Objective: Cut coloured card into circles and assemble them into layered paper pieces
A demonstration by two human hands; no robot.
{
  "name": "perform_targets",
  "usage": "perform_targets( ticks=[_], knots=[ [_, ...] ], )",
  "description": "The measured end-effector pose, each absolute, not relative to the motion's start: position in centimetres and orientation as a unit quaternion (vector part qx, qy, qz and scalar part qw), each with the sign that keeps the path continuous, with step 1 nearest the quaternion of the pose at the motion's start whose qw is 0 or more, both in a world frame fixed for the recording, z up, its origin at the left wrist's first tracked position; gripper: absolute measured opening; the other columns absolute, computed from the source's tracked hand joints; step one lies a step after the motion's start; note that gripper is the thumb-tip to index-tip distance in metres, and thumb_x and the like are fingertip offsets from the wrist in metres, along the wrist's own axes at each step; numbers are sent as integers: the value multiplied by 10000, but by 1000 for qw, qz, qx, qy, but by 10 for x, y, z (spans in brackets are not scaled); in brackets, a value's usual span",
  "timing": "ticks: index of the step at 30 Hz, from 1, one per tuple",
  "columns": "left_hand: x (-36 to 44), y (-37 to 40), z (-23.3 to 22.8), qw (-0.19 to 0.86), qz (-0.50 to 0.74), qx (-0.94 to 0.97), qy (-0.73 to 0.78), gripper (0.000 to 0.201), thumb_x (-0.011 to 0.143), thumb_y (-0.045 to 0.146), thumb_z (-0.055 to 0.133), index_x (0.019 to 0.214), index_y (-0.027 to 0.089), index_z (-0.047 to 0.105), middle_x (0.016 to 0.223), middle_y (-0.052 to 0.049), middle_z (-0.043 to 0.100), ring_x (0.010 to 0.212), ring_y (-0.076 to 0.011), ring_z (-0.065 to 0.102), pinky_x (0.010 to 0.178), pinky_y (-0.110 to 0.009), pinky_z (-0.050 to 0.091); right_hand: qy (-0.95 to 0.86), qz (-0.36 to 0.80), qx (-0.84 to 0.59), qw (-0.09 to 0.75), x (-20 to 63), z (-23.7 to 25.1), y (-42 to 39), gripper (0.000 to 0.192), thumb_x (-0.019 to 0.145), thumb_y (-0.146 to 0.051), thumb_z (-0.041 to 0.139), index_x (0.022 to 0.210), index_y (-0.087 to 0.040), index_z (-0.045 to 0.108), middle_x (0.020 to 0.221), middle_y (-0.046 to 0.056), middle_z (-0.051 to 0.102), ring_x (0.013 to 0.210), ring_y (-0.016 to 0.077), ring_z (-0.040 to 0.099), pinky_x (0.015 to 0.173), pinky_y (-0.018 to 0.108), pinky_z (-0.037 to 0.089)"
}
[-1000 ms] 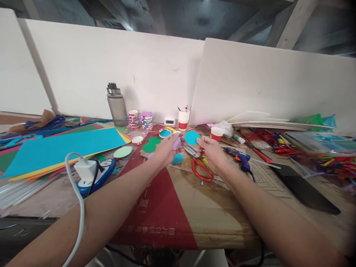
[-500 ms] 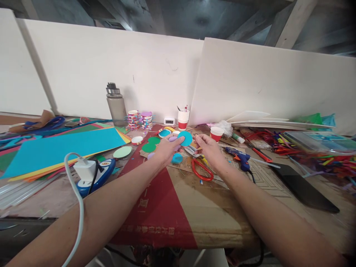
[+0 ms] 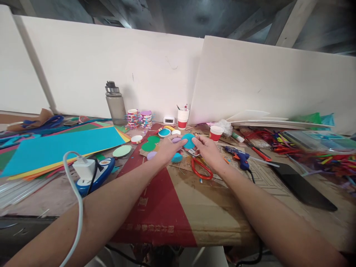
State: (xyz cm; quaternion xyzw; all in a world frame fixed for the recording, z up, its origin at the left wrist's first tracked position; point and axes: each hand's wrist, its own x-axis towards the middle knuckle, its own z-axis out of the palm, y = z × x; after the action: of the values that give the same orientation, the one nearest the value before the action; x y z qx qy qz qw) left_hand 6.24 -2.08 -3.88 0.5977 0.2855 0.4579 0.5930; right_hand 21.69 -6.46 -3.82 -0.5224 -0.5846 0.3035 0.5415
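My left hand (image 3: 166,149) holds a teal paper circle (image 3: 188,141) together with a lilac paper circle (image 3: 176,140) just above the cardboard sheet. My right hand (image 3: 207,148) has its fingertips on the right edge of the teal circle. Under the hands lie another teal piece (image 3: 177,158) and red-handled scissors (image 3: 201,168). Green paper circles (image 3: 150,144) and a pale green one (image 3: 122,151) lie to the left.
A stack of coloured paper sheets (image 3: 58,146) and a white charger on a power strip (image 3: 89,171) are at the left. A grey bottle (image 3: 116,104), paper cups (image 3: 183,118), a blue glue gun (image 3: 240,157), a black tablet (image 3: 302,187) and coloured sticks (image 3: 328,159) surround the cardboard mat (image 3: 194,207).
The teal circle passed from my right hand to my left hand, against the lilac circle. My right hand then came back and touched its edge. Both hands lowered slightly.
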Motion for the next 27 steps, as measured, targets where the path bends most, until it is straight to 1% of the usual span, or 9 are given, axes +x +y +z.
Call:
perform_targets(
  ticks=[3, 6, 9, 11, 13, 16, 20, 23, 27],
  knots=[
    [64, -19, -38, 654, 440, 556, 264, 411, 706, 498, 772, 859, 145, 625, 656, -19, 638, 527, -117, 568, 427, -205, 380, -587, 288, -528, 541, 220, -40, -61, 303, 759, -492, 610, 690, -204, 546, 598, -27, 539, 546, 124, 479, 532, 268, 407],
    [64, -17, -34, 739, 425, 459, 250, 359, 831, 499, 630, 836, 140, 615, 663, -32, 607, 557, -137, 581, 419, -218, 375, -555, 290, -535, 568, 225, -41, -57, 306, 722, -488, 641, 661, -208, 533, 531, -46, 495, 494, 116, 465, 517, 272, 396],
    [63, -16, -29, 781, 413, 403, 238, 294, 886, 376, 507, 831, 118, 638, 656, -47, 591, 560, -136, 554, 453, -235, 398, -528, 324, -529, 580, 226, -41, -56, 318, 686, -497, 678, 679, -205, 554, 516, -52, 501, 465, 114, 480, 510, 274, 401],
    [62, -15, -28, 789, 415, 396, 218, 249, 848, 278, 481, 855, 107, 662, 703, -68, 620, 586, -141, 547, 480, -245, 407, -517, 352, -524, 578, 225, -41, -56, 337, 670, -506, 700, 676, -204, 550, 510, -52, 514, 446, 112, 489, 498, 273, 402],
    [63, -15, -29, 787, 418, 406, 203, 236, 767, 196, 494, 883, 106, 680, 773, -82, 660, 627, -150, 556, 534, -258, 433, -506, 377, -516, 579, 222, -41, -58, 354, 653, -509, 719, 665, -205, 539, 510, -52, 522, 431, 108, 491, 484, 271, 407],
    [64, -13, -33, 746, 456, 442, 202, 288, 660, 85, 535, 899, 116, 693, 831, -62, 685, 702, -142, 580, 658, -255, 464, -492, 395, -508, 587, 220, -40, -59, 351, 636, -494, 734, 657, -209, 530, 507, -56, 519, 424, 103, 481, 474, 271, 419],
    [64, -10, -37, 689, 510, 462, 229, 239, 647, 45, 677, 871, 129, 680, 826, -25, 680, 742, -113, 607, 740, -241, 476, -470, 377, -504, 619, 221, -39, -57, 281, 644, -428, 713, 718, -210, 554, 574, -59, 541, 463, 104, 508, 509, 277, 449],
    [62, -9, -40, 676, 514, 459, 262, 197, 647, 90, 753, 805, 128, 643, 819, -29, 682, 743, -122, 636, 722, -253, 505, -466, 350, -506, 636, 224, -39, -55, 246, 656, -400, 678, 761, -204, 573, 617, -55, 556, 485, 103, 529, 518, 272, 432],
    [60, -10, -40, 652, 521, 463, 299, 285, 630, 144, 810, 780, 154, 568, 775, -10, 679, 694, -135, 651, 646, -262, 534, -470, 341, -505, 639, 224, -37, -57, 261, 644, -397, 688, 784, -198, 591, 568, -65, 532, 469, 99, 503, 500, 260, 398]
  ],
)
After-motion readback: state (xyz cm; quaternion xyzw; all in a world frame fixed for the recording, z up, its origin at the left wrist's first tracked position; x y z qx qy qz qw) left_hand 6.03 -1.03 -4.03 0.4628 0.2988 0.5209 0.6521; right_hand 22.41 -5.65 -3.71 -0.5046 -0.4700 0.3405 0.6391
